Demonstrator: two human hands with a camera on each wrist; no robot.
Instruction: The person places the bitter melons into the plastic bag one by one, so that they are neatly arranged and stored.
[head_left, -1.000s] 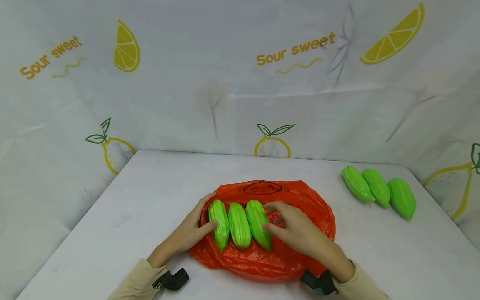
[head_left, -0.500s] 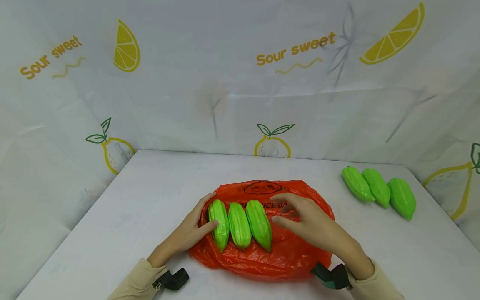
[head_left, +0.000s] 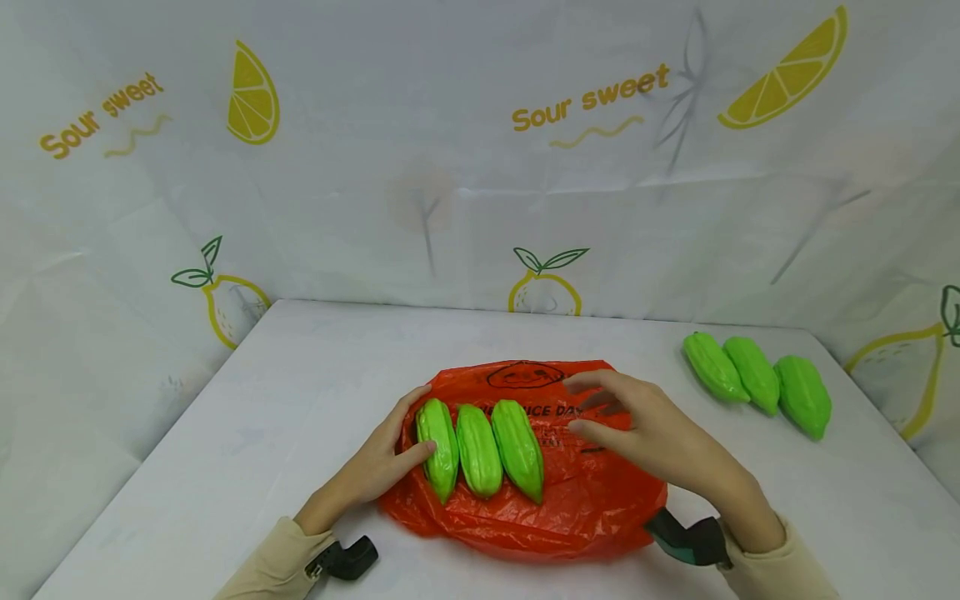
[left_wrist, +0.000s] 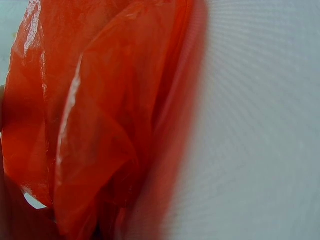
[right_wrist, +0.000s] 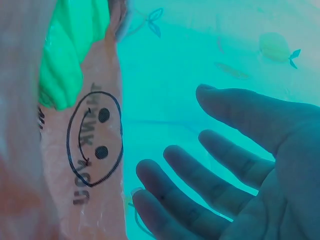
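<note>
Three elongated, ribbed green fruits lie side by side on a red plastic bag (head_left: 592, 500) spread on the table: a left one (head_left: 437, 450), a middle one (head_left: 480, 454) and a right one (head_left: 517, 450). My left hand (head_left: 382, 454) holds the bag's left edge, its thumb resting over the left fruit and its fingers along the bag's outer side. The left wrist view is filled by the bag's folds (left_wrist: 110, 100). Over the bag's right part hovers my right hand (head_left: 652, 433), fingers spread and loosely bent, nothing in it. The right wrist view shows its separated fingers (right_wrist: 185, 200).
Three more green fruits lie in a row at the table's back right, among them a left one (head_left: 716, 367) and a right one (head_left: 804, 396). A white backdrop (head_left: 420, 108) printed with lemons rises behind the white table (head_left: 315, 358).
My right hand has let go of the right fruit and moved to the right, uncovering the bag's lettering. The three fruits on the bag and my left hand stay where they were.
</note>
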